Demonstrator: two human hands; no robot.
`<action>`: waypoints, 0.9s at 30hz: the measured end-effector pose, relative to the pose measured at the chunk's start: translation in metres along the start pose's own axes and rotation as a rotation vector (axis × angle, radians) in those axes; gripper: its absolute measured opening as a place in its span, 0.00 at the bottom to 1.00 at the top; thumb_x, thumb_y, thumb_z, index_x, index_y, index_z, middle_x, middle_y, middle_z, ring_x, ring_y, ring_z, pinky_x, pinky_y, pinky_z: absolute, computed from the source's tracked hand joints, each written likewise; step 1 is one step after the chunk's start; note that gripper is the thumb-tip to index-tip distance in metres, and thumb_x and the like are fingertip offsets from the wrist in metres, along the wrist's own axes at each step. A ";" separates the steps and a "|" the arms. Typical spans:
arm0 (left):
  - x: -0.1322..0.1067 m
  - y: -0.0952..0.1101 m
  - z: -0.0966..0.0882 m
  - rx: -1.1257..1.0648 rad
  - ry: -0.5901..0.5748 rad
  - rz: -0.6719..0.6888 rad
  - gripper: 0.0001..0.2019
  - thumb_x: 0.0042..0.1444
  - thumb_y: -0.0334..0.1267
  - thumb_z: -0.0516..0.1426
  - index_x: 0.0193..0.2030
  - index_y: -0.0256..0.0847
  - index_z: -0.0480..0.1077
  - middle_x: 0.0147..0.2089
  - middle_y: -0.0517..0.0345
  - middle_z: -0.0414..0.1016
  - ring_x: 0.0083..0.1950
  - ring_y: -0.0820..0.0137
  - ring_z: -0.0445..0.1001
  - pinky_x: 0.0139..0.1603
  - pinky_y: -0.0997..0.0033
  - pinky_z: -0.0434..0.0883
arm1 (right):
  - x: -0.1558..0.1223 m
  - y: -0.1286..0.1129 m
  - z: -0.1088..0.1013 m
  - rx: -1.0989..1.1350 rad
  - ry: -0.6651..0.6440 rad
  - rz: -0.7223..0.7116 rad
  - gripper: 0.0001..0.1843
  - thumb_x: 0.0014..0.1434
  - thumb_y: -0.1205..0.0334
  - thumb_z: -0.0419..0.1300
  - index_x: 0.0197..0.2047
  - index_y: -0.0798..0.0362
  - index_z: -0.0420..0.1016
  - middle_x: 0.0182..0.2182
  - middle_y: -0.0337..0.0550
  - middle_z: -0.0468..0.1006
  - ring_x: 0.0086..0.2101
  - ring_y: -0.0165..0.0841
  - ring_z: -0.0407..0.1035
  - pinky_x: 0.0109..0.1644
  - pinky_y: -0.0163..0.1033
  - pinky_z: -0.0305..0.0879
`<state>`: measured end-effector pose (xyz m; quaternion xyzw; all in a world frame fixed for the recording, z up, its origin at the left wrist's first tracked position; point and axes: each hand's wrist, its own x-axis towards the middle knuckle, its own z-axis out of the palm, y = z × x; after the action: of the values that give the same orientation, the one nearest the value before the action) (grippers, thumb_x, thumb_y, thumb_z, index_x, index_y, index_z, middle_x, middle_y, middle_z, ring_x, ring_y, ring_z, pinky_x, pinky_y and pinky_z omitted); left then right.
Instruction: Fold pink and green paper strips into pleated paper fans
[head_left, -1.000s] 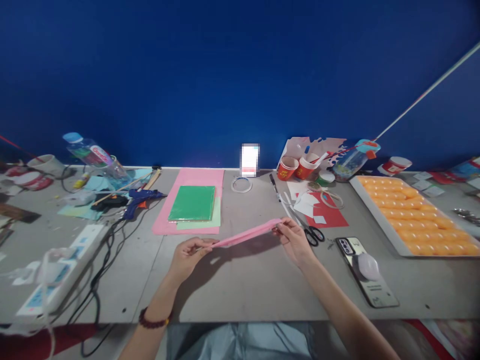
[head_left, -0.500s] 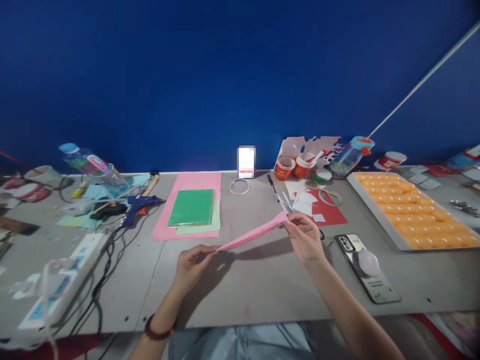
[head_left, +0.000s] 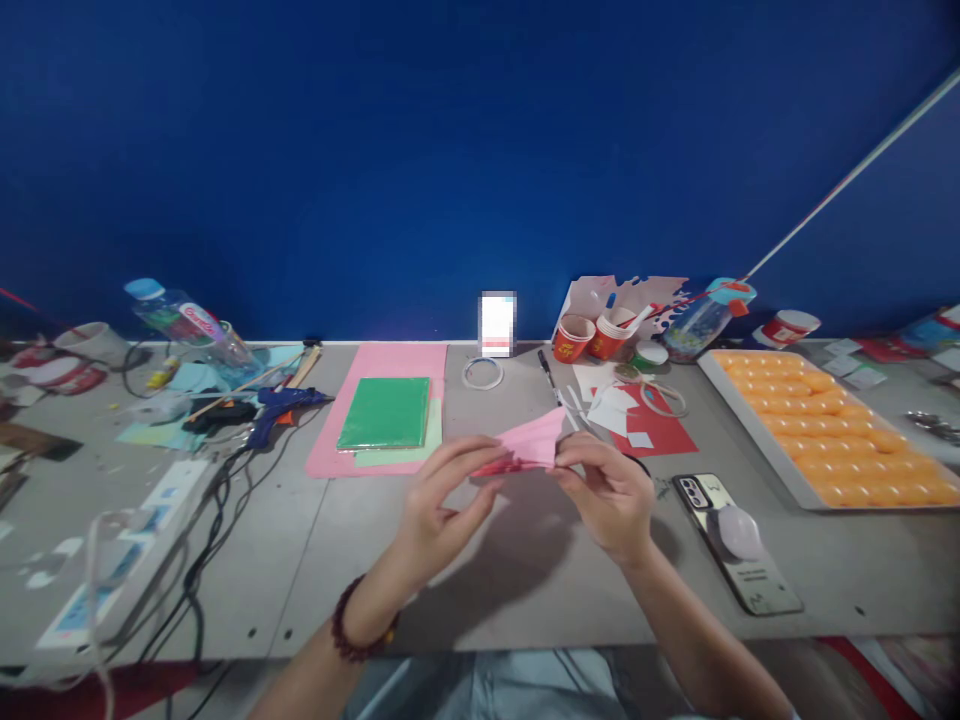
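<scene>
A pink pleated paper strip (head_left: 532, 438) is held above the grey table between my two hands, its folds fanned out toward the right. My left hand (head_left: 446, 495) has fingers and thumb closed around the left end, hiding part of it. At the right end, my right hand (head_left: 607, 490) pinches the lower edge between thumb and fingertips. Left of the hands, a green packet (head_left: 384, 412) lies over a light green sheet (head_left: 397, 458) and a larger pink sheet (head_left: 330, 450).
A phone (head_left: 750, 580) and a tray of orange balls (head_left: 795, 420) lie right. Behind are red paper cups (head_left: 574, 340), a tape ring (head_left: 482, 374) and red paper (head_left: 667, 430). Left are a blue glue gun (head_left: 277, 405), a power strip (head_left: 142, 550) and cables (head_left: 210, 540).
My left hand has moved right and slightly up, closer to my right hand. The pink strip, stretched long and narrow before, is now bunched shorter with its pleats spread at the right.
</scene>
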<state>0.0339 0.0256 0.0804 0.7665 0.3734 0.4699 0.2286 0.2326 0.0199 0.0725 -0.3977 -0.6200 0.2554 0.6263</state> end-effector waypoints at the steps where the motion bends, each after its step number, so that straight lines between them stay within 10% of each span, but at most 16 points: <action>1: 0.004 0.003 0.006 -0.027 0.011 0.038 0.15 0.55 0.31 0.57 0.50 0.45 0.72 0.48 0.50 0.74 0.49 0.64 0.73 0.51 0.64 0.71 | -0.001 0.000 0.001 -0.025 -0.018 -0.020 0.02 0.53 0.65 0.63 0.31 0.49 0.76 0.25 0.42 0.77 0.30 0.34 0.71 0.36 0.40 0.69; 16: 0.008 0.006 0.025 -0.120 0.164 0.129 0.08 0.56 0.29 0.57 0.39 0.43 0.75 0.34 0.55 0.77 0.35 0.70 0.75 0.37 0.70 0.72 | -0.011 0.008 0.013 -0.026 -0.026 -0.013 0.06 0.53 0.64 0.64 0.36 0.46 0.79 0.28 0.42 0.78 0.30 0.34 0.72 0.36 0.38 0.70; 27: 0.013 0.010 0.017 -0.136 0.001 0.095 0.08 0.57 0.26 0.55 0.40 0.39 0.72 0.37 0.53 0.76 0.37 0.71 0.74 0.39 0.73 0.71 | 0.003 0.006 0.005 -0.189 -0.024 -0.180 0.10 0.53 0.66 0.64 0.37 0.42 0.80 0.39 0.44 0.71 0.41 0.37 0.66 0.45 0.46 0.64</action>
<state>0.0567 0.0295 0.0870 0.7659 0.3041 0.5048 0.2572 0.2288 0.0268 0.0689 -0.3947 -0.6821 0.1434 0.5987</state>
